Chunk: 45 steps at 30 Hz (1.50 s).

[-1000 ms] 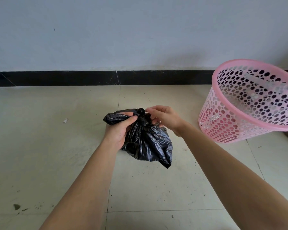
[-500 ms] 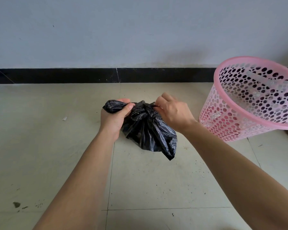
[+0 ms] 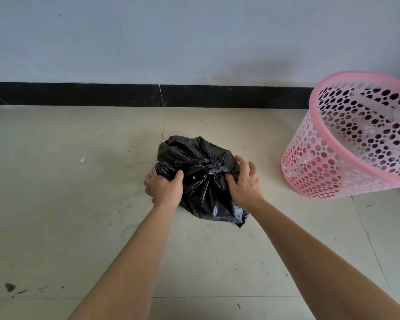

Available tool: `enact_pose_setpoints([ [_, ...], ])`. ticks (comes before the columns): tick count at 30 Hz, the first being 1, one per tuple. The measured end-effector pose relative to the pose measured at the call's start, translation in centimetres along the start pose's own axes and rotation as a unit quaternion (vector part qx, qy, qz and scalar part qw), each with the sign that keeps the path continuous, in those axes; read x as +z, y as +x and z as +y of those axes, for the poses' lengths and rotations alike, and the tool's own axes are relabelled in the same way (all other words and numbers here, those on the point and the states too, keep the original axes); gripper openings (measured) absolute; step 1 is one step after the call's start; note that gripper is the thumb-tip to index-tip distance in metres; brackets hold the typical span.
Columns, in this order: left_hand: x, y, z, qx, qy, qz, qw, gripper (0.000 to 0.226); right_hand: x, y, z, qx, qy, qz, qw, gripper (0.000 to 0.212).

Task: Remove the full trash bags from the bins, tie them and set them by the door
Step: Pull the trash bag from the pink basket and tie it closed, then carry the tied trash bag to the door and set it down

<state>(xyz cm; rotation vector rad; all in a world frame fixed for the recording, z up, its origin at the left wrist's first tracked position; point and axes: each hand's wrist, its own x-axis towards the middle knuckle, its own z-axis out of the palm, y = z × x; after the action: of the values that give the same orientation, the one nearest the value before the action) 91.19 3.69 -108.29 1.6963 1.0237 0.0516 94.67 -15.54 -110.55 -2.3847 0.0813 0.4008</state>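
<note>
A black trash bag (image 3: 202, 181) lies on the tiled floor in the middle of the view, its top gathered into a knot. My left hand (image 3: 164, 189) grips a twisted end of the bag on the knot's left side. My right hand (image 3: 244, 182) pinches the bag's plastic on the knot's right side, with the other fingers spread over the bag. A pink perforated plastic bin (image 3: 353, 144) stands at the right with no bag in it, apart from the black bag.
A grey wall with a black skirting strip (image 3: 102, 94) runs across the back. A small white scrap (image 3: 81, 159) lies on the floor to the left. Dark stains (image 3: 9, 287) mark the tiles at the lower left.
The bag has come down from being held up to resting on the floor. Both hands have stayed on the knot's two ends, and the view has shifted so the bin sits further right.
</note>
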Motion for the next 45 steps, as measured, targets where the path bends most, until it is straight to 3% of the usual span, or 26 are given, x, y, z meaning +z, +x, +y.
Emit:
enact_pose_setpoints([
  [2,1.1,-0.1,-0.9,-0.032,0.023,-0.033,0.999,0.086,1.9,-0.3,0.1,0.035,0.017,-0.021,0.999,0.068],
  [3,1.7,0.0,-1.4,-0.017,0.023,-0.043,0.999,0.092,2.6,-0.4,0.1,0.037,0.008,-0.009,0.999,0.070],
  [6,2.8,1.1,-2.9,0.065,0.037,-0.064,0.995,0.079,3.7,0.0,0.2,0.021,0.044,0.045,0.998,0.066],
  [12,2.1,2.0,-4.4,0.100,0.049,-0.035,0.993,0.039,3.6,-0.5,-0.2,0.051,0.136,0.058,0.988,0.059],
  [17,0.0,-1.7,-9.2,0.072,-0.022,0.025,0.997,0.048,5.1,-5.8,0.1,0.063,0.116,0.036,0.991,0.070],
  [20,-1.4,-4.8,-11.5,0.051,-0.039,0.034,0.997,0.057,6.1,-9.9,0.7,0.087,0.099,0.031,0.991,0.065],
  [24,-3.5,-10.2,-12.1,0.040,0.022,0.046,0.998,0.067,5.9,-15.0,0.9,0.117,0.069,0.011,0.991,0.057],
  [28,-8.0,-16.3,-10.4,0.075,0.107,0.003,0.991,0.074,2.0,-20.9,-1.3,0.133,0.005,-0.043,0.990,0.048],
  [32,-13.2,-22.9,-5.0,0.015,0.131,0.019,0.991,0.069,-4.3,-26.4,-6.6,0.113,-0.024,-0.108,0.987,0.038],
  [36,-18.9,-26.5,4.4,0.026,0.129,0.026,0.991,0.060,-12.2,-28.6,-14.7,0.071,-0.013,-0.143,0.987,0.033],
  [41,-27.1,-27.2,23.3,0.141,0.107,0.022,0.984,0.058,-24.9,-27.4,-29.7,-0.009,-0.009,-0.130,0.991,0.040],
  [45,-33.6,-29.2,40.2,0.193,0.081,0.085,0.974,0.055,-36.5,-27.0,-42.4,-0.134,0.010,-0.091,0.987,0.050],
])
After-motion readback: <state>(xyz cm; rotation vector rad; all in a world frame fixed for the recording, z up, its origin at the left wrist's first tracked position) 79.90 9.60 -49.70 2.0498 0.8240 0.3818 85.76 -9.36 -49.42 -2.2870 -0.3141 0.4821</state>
